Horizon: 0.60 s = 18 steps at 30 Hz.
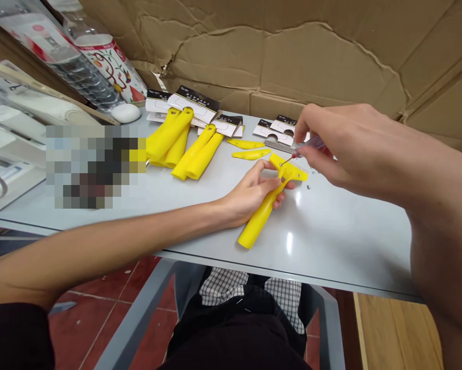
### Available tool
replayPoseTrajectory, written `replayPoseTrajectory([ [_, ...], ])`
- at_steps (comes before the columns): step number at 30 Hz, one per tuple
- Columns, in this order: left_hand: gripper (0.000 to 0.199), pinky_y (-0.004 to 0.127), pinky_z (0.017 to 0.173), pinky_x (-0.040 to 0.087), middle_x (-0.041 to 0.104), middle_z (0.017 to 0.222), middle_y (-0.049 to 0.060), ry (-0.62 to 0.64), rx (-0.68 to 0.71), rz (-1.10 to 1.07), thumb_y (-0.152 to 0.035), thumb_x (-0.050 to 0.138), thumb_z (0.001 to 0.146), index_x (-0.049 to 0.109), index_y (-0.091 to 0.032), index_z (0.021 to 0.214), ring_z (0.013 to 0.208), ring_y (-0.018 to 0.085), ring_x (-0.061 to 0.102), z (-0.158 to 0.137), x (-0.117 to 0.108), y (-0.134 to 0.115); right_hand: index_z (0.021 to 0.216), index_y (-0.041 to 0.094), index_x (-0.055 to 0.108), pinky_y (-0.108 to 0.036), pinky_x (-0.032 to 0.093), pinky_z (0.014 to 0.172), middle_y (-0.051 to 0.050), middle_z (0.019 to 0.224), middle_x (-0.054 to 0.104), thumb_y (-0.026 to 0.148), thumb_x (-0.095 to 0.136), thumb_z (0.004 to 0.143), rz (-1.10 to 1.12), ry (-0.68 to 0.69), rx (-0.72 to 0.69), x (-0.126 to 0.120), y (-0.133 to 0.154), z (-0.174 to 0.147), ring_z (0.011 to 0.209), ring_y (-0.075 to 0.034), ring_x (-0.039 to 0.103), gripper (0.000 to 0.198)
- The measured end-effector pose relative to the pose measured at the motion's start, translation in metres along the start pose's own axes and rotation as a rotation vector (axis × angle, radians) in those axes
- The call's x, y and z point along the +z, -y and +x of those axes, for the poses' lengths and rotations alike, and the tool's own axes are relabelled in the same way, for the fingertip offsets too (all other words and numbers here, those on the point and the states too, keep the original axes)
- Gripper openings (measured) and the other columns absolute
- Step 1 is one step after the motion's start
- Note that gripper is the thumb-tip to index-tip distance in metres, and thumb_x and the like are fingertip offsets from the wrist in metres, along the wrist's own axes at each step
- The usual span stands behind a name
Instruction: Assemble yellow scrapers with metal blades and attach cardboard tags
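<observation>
My left hand (259, 187) is closed around the neck of a yellow scraper (259, 218), its handle slanting toward the table's front edge. My right hand (323, 149) grips a screwdriver (310, 146) with a clear purplish handle. The screwdriver's thin shaft slants down to a screw at the left end of the scraper's wide head. Another screw shows at the head's right end. Several small screws (308, 187) lie on the table just right of the scraper. Behind it rest two flat yellow strips (251, 153) and a thin grey metal blade (279, 146).
Several yellow scraper handles (198, 154) with white and black cards (194, 105) lie at the back left. More cards (265, 127) are behind my hands. Plastic bottles (111, 67) and a white rounded object (126, 113) stand left. Cardboard (311, 61) walls the table's (200, 221) back.
</observation>
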State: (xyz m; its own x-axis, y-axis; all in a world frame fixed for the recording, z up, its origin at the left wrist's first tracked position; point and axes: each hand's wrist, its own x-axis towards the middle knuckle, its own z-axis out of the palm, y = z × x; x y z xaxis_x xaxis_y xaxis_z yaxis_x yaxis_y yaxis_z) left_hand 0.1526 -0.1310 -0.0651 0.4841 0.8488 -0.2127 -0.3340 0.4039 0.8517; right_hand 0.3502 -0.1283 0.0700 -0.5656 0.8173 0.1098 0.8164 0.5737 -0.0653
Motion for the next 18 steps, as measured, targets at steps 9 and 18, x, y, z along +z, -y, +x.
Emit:
replayPoseTrajectory([
  [9,0.023,0.029,0.065,0.047,0.08,0.098,0.009,0.006,0.003,0.01,-0.011,0.057,0.103,0.043,-0.024,0.116,0.062,0.012,0.061,-0.001,0.001,-0.001,0.112,0.03,0.06,-0.04,0.043,0.068,-0.006,0.101,0.074,0.031,0.055,0.1,-0.092,0.054,0.007,-0.004,-0.005,-0.001,0.079,-0.026,0.063,0.013],
  [18,0.023,0.028,0.062,0.048,0.08,0.095,0.008,-0.006,0.007,0.019,-0.009,0.054,0.104,0.042,-0.024,0.116,0.06,0.012,0.061,-0.001,0.003,-0.001,0.109,0.031,0.069,-0.041,0.041,0.054,-0.006,0.077,0.067,0.039,0.056,0.1,-0.114,0.065,0.087,-0.008,-0.006,-0.006,0.062,-0.027,0.058,0.017],
])
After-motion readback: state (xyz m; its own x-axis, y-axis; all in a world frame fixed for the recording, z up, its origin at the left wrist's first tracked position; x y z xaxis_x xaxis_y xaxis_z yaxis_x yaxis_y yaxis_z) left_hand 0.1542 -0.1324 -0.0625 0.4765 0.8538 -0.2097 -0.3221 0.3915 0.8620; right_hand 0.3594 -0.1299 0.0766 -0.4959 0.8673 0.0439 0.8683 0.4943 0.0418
